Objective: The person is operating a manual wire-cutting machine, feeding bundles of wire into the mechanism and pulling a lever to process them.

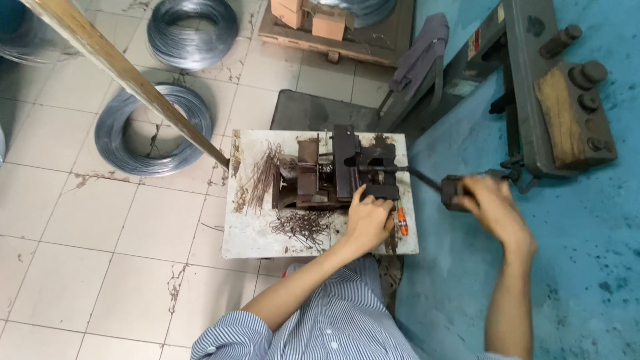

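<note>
A dark metal bending jig (337, 170) stands on a small worn white table (250, 230). My left hand (369, 217) rests against the jig's front right part, fingers curled at it; whether it pinches a wire piece is hidden. My right hand (490, 203) is shut on the dark handle (453, 192) of a lever rod (420, 178) that runs left into the jig. Straight wire pieces (263, 175) lie left of the jig and bent wire pieces (303, 227) lie in front of it. An orange-handled tool (402, 221) sits by my left hand.
Two wire coils (153, 130) (192, 30) lie on the tiled floor at left. A wooden pole (127, 70) slants down toward the table. A heavy grey machine (553, 100) stands on the blue floor at right. A pallet with boxes (333, 30) sits behind.
</note>
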